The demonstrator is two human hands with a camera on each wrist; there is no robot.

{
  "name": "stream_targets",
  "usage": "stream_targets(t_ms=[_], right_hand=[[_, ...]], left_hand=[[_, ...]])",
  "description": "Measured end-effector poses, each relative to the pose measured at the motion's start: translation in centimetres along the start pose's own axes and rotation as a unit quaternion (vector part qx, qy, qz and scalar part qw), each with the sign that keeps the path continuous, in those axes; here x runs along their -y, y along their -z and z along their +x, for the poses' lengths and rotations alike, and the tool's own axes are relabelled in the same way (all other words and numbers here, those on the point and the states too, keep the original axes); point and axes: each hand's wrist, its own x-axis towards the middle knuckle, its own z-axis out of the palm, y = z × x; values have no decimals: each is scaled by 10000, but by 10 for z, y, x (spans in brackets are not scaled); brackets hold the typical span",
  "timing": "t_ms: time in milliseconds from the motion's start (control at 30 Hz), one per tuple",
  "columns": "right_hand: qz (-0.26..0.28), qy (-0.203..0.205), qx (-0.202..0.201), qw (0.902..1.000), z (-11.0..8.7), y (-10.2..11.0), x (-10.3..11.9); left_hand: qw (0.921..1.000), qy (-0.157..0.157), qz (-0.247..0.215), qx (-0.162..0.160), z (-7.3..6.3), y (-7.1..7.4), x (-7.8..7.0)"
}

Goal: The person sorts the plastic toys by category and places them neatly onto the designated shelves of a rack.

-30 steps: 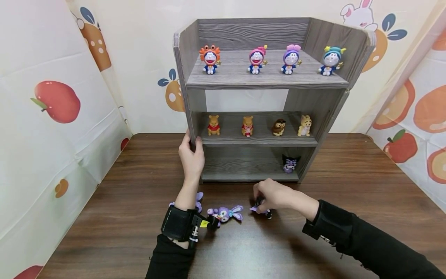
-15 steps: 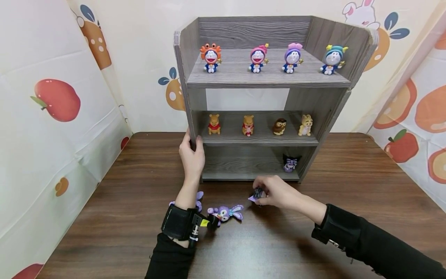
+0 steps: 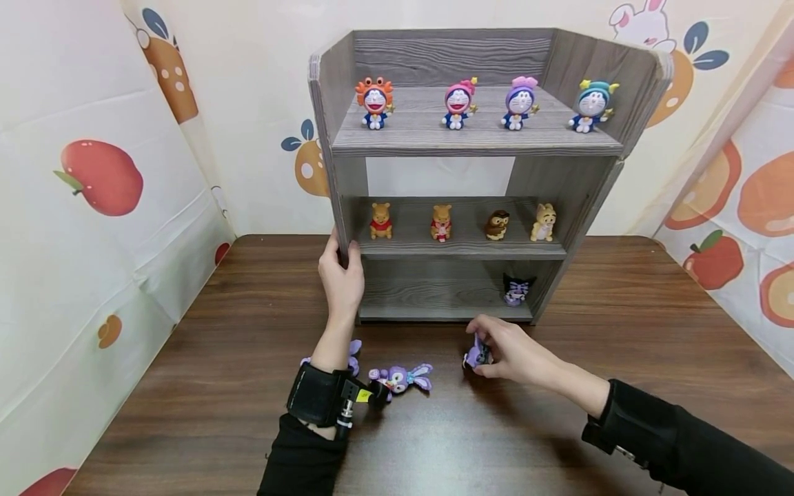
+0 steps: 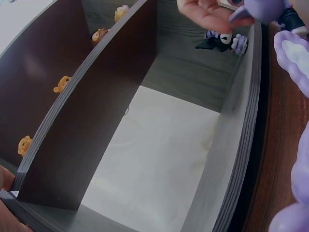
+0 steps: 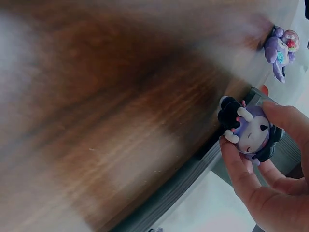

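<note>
My left hand [image 3: 342,282] grips the left side panel of a grey wood-grain display shelf [image 3: 477,151]. In front of the shelf's bottom edge, my right hand [image 3: 511,351] pinches a small purple-and-black figurine [image 3: 475,353] between thumb and fingers. The right wrist view shows this figurine [image 5: 251,130] tilted sideways, its white face visible. A similar figurine with black ears [image 3: 516,292] stands at the right end of the bottom shelf. On the table lies a purple rabbit figurine [image 3: 406,379]; another purple figurine [image 3: 354,358] is partly hidden behind my left wrist.
Several figurines in blue outfits and colourful hats, one with an orange crab hat [image 3: 374,103], line the top shelf. The middle shelf carries two yellow bears, an owl [image 3: 497,225] and a pale yellow animal [image 3: 543,222]. The brown table [image 3: 205,386] meets patterned wall sheets.
My right hand has picked up the purple-and-black figurine from the table, turned it and shifted slightly right. My left hand keeps its grip on the shelf.
</note>
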Motion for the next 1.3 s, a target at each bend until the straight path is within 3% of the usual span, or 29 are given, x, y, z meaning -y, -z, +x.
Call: stream_targets(t_ms=[67, 567, 867, 1067, 1300], right_hand=[[-104, 38, -11, 9999, -4, 0, -1], [-345, -4, 83, 9994, -19, -7, -5], [-597, 334, 336, 9971, -19, 1, -4], [-849, 1028, 670, 9888, -19, 10, -5], [-1662, 2239, 677, 9579, -17, 12, -9]], left_hand=[[10000, 30, -9, 20, -1, 0, -9], [10000, 22, 12, 12, -1, 1, -10], [10000, 12, 10, 11, 0, 0, -11], [10000, 8, 26, 27, -1, 0, -12], [10000, 24, 5, -1, -1, 0, -12]])
